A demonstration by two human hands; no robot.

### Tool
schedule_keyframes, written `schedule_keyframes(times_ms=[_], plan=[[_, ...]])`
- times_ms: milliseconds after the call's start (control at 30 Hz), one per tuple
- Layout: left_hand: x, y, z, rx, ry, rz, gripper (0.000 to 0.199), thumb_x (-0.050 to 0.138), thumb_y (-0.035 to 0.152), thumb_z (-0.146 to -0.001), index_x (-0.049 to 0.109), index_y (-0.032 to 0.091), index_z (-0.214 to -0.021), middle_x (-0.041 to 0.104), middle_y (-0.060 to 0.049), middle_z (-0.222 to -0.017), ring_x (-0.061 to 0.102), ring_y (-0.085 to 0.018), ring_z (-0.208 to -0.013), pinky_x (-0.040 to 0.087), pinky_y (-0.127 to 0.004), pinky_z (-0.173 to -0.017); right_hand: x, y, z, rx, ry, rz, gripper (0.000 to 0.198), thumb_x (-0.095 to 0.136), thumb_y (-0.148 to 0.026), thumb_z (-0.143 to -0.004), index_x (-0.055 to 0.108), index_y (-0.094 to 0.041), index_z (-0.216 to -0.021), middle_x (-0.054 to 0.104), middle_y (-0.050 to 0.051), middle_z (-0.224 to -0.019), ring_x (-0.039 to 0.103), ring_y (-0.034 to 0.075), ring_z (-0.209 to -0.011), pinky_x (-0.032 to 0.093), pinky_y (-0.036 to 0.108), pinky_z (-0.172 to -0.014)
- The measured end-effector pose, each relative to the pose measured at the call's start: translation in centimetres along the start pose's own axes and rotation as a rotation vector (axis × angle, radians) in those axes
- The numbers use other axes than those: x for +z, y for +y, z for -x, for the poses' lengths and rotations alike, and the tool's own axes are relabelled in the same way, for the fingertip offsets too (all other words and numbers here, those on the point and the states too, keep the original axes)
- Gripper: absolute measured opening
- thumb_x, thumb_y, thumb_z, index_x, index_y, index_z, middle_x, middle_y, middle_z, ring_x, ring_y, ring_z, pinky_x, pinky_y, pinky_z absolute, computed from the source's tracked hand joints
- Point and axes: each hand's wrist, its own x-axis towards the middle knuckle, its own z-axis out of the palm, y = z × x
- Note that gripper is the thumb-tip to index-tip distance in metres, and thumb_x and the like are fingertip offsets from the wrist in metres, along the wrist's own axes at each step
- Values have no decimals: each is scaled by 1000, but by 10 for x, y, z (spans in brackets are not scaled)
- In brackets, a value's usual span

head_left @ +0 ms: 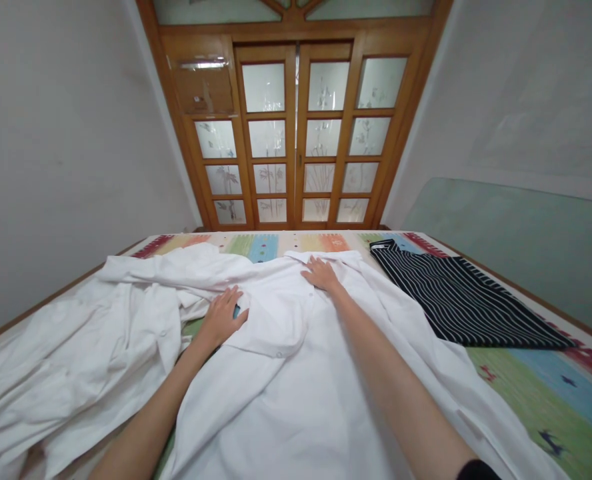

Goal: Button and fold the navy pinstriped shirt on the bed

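Note:
A white button-up shirt [326, 373] lies spread over the table with its collar toward the far edge. My right hand [321, 273] rests on the cloth just below the collar, fingers spread and flat. At the shirt's left side, my left hand [226, 315] touches the fabric near the shoulder, thumb apart from the fingers. Neither hand grips anything that I can see. To the left of it a second, crumpled white garment [106, 347] is heaped, partly touching the shirt.
A folded black-and-white striped garment [456, 290] lies on the right. Beneath everything is a colourful patterned cloth [551, 413]. Wooden doors with glass panes [296, 133] stand beyond the far edge, and a pale green panel [516, 227] leans along the right wall.

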Motion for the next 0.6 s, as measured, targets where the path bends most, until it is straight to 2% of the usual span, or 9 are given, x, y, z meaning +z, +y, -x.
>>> schedule_keyframes(times_ms=[100,167,267,333,400,467,533,600], plan=[[-7,5,0,-40,-52,12,49,50,34,-85,49,14,-129,42,-16,-147,34,-32,-139,28,-50,-111,0,-6,8,-38,36,27,52,26,-39,-99,42,-17,-143,16,10,-159,20,27,-144,17,46,-114],[-12,8,0,-55,-75,26,52,51,35,-84,49,13,-131,40,-18,-148,33,-32,-139,26,-50,-112,0,-11,15,-21,18,39,53,23,-37,-100,37,-15,-146,16,10,-159,18,28,-144,16,47,-114],[-16,12,1,-76,-77,51,53,52,38,-84,49,13,-130,40,-18,-148,33,-33,-139,25,-49,-112,-1,-17,29,15,-29,30,57,23,-39,-100,27,-13,-150,15,11,-159,15,31,-145,14,49,-114],[-16,13,0,-97,-71,63,52,50,39,-85,50,12,-130,41,-18,-147,34,-32,-138,24,-49,-113,-4,-19,42,-25,-33,-5,58,28,-40,-99,30,-10,-148,19,16,-157,19,33,-143,16,51,-113],[-14,12,-1,-125,-70,87,53,48,40,-86,49,9,-129,43,-20,-146,35,-32,-138,24,-48,-113,-9,-24,58,-99,-30,-38,52,37,-37,-97,43,-10,-141,31,19,-152,29,33,-140,20,50,-111],[-13,10,-3,-135,-41,142,54,45,42,-87,49,7,-129,46,-21,-143,38,-32,-136,27,-47,-112,-15,-34,76,-191,-11,-76,41,41,-33,-96,56,-15,-129,47,14,-143,41,27,-133,22,46,-111],[-13,9,-3,-132,56,202,50,42,40,-88,51,7,-125,53,-20,-136,45,-30,-131,32,-44,-110,-21,-48,98,-328,61,-160,32,41,-29,-96,64,-20,-117,62,8,-128,52,21,-121,22,44,-111],[-16,8,-1,-125,204,232,43,39,35,-89,56,8,-117,60,-19,-126,52,-27,-122,36,-42,-107,-27,-66,122,-510,175,-264,27,43,-24,-94,66,-20,-107,69,6,-113,58,19,-109,30,41,-106]])
